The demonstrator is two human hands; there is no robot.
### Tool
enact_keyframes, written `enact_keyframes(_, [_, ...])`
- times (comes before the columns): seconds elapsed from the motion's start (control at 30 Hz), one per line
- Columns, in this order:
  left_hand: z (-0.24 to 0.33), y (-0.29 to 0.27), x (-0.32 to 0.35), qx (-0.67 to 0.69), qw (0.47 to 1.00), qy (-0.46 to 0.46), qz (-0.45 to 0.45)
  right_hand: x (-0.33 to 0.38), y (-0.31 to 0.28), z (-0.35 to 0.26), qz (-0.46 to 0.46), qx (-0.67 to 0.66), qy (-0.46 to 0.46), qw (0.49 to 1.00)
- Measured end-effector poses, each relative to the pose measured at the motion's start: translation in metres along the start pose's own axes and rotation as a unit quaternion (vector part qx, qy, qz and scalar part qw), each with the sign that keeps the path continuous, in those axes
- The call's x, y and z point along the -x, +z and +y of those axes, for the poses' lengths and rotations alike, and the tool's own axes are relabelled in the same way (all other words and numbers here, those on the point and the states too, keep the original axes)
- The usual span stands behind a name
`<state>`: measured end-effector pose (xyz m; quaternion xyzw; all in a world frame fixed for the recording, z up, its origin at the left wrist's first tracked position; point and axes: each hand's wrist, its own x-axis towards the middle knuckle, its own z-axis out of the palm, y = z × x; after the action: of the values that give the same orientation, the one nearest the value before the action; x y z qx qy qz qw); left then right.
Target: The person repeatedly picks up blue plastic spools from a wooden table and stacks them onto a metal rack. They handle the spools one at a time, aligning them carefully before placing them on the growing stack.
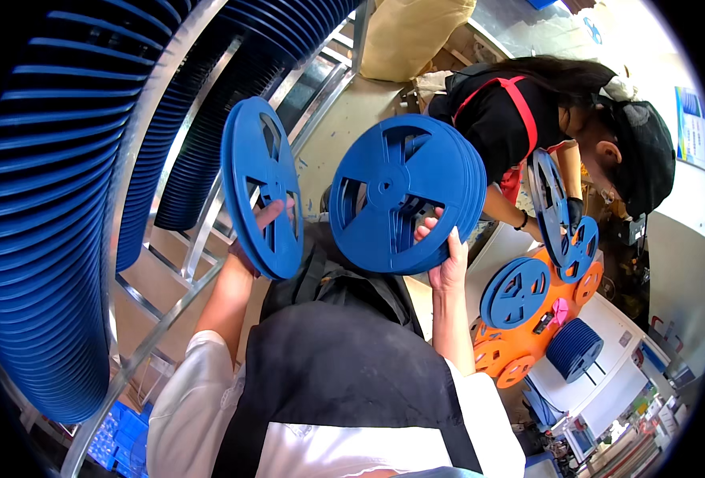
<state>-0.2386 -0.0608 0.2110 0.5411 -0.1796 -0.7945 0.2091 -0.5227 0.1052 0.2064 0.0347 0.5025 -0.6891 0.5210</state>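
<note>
My left hand [269, 215] is closed on a blue plastic reel [249, 159], which is tilted nearly edge-on. Its fingers show through one of the reel's cut-outs, while the palm is mostly behind the rim. Beside it, my right hand [448, 263] grips the lower right of a stack of several blue reels [368, 203]. That stack faces me, with a small hub hole and wide openings, and some fingertips reach into one opening. A gap separates the left reel from the stack. How many reels the left hand holds I cannot tell.
Long rows of blue reels [49, 239] hang on a metal rack [141, 374] at left. At right, a co-worker [488, 119] bends over an orange fixture [540, 342], handling reels. More reels [516, 295] lie on it. A reel stack [575, 350] stands nearby; a brown sack [412, 36] is behind.
</note>
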Motion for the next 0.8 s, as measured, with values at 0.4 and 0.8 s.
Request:
enact_keyframes(0.4, [-0.014,-0.017,0.001,-0.060,0.989,0.104,0.090,-0.011,-0.010,0.005,-0.078,-0.162,0.029,0.983])
enact_keyframes(0.8, [-0.060,0.071,-0.039,0.029,0.981,0.020,-0.190,0.029,0.099,0.027,-0.132,0.122,0.005,0.984])
